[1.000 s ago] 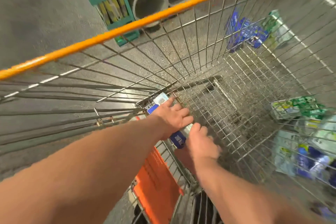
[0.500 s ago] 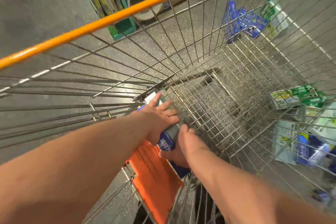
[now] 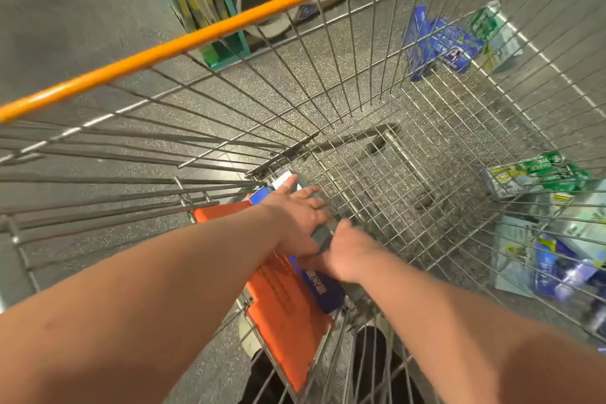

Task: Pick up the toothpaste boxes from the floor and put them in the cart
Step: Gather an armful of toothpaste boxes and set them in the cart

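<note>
Still as before: left hand (image 3: 298,216) flat on the toothpaste box (image 3: 324,289), right hand (image 3: 349,254) curled round its end.

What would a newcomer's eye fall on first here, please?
Two bare arms reach into a wire cart, the left hand and right hand on a blue toothpaste box at its near corner, beside an orange flap. A bright orange rim bar crosses the top; more boxes lie outside the mesh.

Wire-metal cart (image 3: 344,75) — speckled, glossy floor (image 3: 82,26).
</note>
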`<state>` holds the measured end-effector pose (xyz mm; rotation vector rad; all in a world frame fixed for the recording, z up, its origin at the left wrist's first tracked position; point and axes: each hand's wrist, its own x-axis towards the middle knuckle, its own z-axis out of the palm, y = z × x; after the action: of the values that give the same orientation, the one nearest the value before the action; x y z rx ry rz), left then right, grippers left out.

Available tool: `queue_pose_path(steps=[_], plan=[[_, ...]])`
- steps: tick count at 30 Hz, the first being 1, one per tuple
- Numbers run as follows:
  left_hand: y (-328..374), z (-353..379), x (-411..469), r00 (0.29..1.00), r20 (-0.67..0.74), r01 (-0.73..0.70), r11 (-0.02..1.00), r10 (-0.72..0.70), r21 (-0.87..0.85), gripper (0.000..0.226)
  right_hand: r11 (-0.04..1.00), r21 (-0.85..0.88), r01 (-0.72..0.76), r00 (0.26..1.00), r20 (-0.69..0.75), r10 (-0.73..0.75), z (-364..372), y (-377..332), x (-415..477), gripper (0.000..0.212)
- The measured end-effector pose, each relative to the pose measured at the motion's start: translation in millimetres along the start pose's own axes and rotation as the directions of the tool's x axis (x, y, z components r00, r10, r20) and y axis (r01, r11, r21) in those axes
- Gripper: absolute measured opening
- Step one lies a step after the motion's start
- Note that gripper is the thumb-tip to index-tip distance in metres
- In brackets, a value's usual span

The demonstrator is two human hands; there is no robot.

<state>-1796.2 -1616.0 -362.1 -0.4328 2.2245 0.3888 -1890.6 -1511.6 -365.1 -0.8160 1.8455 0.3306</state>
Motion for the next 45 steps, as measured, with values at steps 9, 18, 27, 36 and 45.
queue_pose_path(steps=[9,18,27,36,45], plan=[[2,-91,-120,0.946,-0.065,0.296,0.928,-0.317,-0.226,0.058,0.964,0.054,0.262,0.939,-0.245,-0.241,-106,11,-103,0.071],[79,-221,-261,0.860,-0.344,0.348,0.926,-0.377,-0.145,0.062,0.886,-0.226,0.404,0.743,-0.484,-0.462,-217,30,-279,0.070],[174,-253,-351,0.810,-0.554,0.226,0.974,-0.193,-0.009,0.072,0.911,-0.287,0.297,0.664,-0.624,-0.413,-181,117,-428,0.070],[301,-260,-356,0.820,-0.566,0.039,0.979,0.084,0.202,0.068,0.990,-0.129,0.059,0.651,-0.747,-0.137,-112,252,-523,0.071],[424,-277,-315,0.825,-0.479,-0.107,0.915,0.300,0.388,0.071,0.988,0.136,-0.068,0.620,-0.770,0.148,-74,377,-557,0.076]])
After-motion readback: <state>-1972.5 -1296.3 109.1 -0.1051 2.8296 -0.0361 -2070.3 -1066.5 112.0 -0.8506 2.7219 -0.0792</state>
